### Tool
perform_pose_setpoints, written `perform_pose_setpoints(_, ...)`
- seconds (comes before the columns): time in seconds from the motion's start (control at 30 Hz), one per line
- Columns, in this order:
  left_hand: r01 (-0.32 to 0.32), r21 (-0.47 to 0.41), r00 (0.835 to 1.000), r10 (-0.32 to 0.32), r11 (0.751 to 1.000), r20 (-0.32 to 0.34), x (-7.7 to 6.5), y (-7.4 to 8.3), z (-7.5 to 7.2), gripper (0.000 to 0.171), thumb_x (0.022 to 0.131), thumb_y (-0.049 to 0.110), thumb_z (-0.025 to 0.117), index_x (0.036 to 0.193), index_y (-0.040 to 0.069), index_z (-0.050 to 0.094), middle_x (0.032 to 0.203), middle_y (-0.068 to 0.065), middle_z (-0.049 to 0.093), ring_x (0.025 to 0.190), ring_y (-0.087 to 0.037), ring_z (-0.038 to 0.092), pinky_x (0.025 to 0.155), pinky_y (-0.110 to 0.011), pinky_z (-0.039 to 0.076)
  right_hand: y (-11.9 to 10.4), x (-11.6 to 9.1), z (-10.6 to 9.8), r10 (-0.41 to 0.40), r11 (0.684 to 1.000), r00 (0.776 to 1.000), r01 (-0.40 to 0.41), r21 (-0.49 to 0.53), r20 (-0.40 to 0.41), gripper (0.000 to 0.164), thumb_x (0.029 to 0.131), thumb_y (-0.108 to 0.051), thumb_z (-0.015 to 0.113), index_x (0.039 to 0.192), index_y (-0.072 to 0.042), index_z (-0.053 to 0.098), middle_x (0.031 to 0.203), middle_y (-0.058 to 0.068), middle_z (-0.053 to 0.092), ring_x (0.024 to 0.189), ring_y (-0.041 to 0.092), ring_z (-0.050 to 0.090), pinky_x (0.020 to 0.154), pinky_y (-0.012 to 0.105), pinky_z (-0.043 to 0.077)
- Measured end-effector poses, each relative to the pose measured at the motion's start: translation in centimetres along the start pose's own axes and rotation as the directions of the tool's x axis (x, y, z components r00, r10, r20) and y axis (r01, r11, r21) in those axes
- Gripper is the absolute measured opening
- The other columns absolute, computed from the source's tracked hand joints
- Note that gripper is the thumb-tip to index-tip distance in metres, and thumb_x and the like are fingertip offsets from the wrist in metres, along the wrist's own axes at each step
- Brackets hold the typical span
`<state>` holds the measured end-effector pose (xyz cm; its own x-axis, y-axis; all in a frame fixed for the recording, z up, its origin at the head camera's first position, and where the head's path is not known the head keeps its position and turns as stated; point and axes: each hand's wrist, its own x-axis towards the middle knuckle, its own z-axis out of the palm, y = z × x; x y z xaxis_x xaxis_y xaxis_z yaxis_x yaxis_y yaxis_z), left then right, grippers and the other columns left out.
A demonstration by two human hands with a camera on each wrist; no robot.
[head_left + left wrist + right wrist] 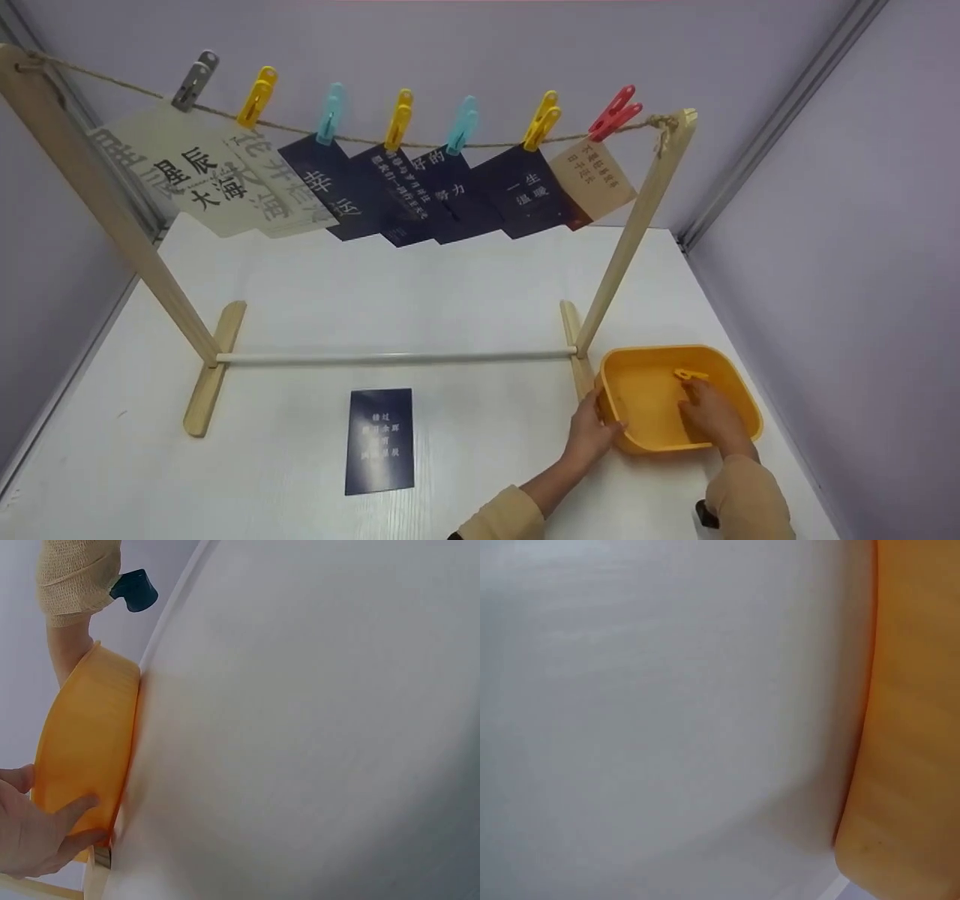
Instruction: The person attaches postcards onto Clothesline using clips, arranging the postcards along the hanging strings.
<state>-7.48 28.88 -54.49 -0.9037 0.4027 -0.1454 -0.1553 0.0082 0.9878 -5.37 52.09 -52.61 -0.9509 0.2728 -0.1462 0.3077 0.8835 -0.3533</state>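
My left hand (591,431) grips the left rim of a yellow plastic basin (637,442), its thumb over the edge and fingers (79,808) along the outer wall. Down inside the basin is my right hand (712,416), its thumb apart from the index finger. A yellow clothespin (690,374) lies right at that hand's fingertips. In the right wrist view only the basin's outer wall (911,720) shows; the hand is hidden. A dark blue card with white writing (380,442) lies flat on the white table, left of the basin.
A wooden frame (626,240) with a white crossbar (397,358) spans the table, one foot close beside the basin. Its twine (289,129) carries several cards (517,191) under grey, yellow, blue and red clothespins (616,112). Walls border the table.
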Motion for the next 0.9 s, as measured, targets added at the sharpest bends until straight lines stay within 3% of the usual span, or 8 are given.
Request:
perform_pose_setpoints(0.17,0.000,-0.011,1.000,0.001,1.000,0.006,-0.08,0.20,0.00,0.062,0.067,0.001,0.063,0.122,0.005,0.035,0.119,-0.003,0.039,0.106,-0.013,0.038,0.085,-0.027,0.033,-0.02,-0.20,-0.43,0.080,0.994,0.997,-0.078,0.070,-0.023,0.031,0.079,-0.012,0.049,0.105,0.002,0.040,0.101,0.023,0.046,0.087,0.034,0.044,0.075,0.045,0.035)
perform_pose_setpoints(0.33,0.000,0.000,1.000,0.000,1.000,-0.003,0.04,0.21,-0.10,0.062,0.065,-0.002,0.064,0.120,0.006,0.036,0.117,-0.003,0.040,0.105,-0.014,0.039,0.085,-0.026,0.034,-0.03,-0.06,-0.36,0.134,0.986,0.990,-0.128,0.109,-0.047,0.038,0.078,-0.008,0.049,0.111,0.003,0.033,0.089,0.017,0.050,0.073,0.025,0.046,0.064,0.034,0.039)
perform_pose_setpoints(0.53,0.004,0.002,1.000,-0.004,1.000,-0.001,0.11,0.20,-0.17,0.062,0.064,-0.001,0.064,0.119,0.006,0.036,0.117,-0.002,0.041,0.105,-0.013,0.039,0.085,-0.026,0.034,-0.04,0.14,-0.29,0.151,0.986,0.987,-0.147,0.078,-0.047,0.034,0.075,-0.005,0.054,0.104,0.010,0.045,0.082,0.015,0.049,0.072,0.025,0.044,0.064,0.034,0.039)
perform_pose_setpoints(0.63,-0.003,-0.010,1.000,0.002,1.000,-0.004,0.12,0.02,-0.19,0.062,0.064,0.000,0.065,0.119,0.005,0.037,0.116,-0.003,0.042,0.104,-0.014,0.039,0.084,-0.026,0.034,-0.07,0.05,-0.33,0.158,0.983,0.986,-0.152,0.102,-0.059,0.034,0.076,-0.010,0.056,0.103,0.008,0.047,0.088,0.019,0.050,0.076,0.027,0.046,0.068,0.038,0.040)
perform_pose_setpoints(0.73,-0.015,-0.029,1.000,0.014,0.999,-0.011,0.16,-0.10,-0.22,0.061,0.063,0.000,0.066,0.117,0.004,0.038,0.113,-0.005,0.043,0.102,-0.016,0.041,0.083,-0.027,0.035,-0.15,-0.11,-0.39,0.160,0.972,0.981,-0.136,0.194,-0.111,0.038,0.077,-0.019,0.056,0.103,0.007,0.048,0.093,0.022,0.051,0.080,0.029,0.048,0.070,0.037,0.041)
perform_pose_setpoints(0.9,-0.027,-0.020,1.000,0.026,0.999,-0.012,0.24,-0.02,-0.26,0.058,0.063,0.001,0.065,0.115,0.002,0.039,0.111,-0.006,0.045,0.101,-0.017,0.042,0.083,-0.028,0.036,0.24,-0.18,-0.45,0.183,0.936,0.959,-0.102,0.336,-0.219,0.047,0.077,-0.034,0.054,0.105,0.004,0.049,0.094,0.019,0.051,0.083,0.026,0.048,0.063,0.034,0.044)
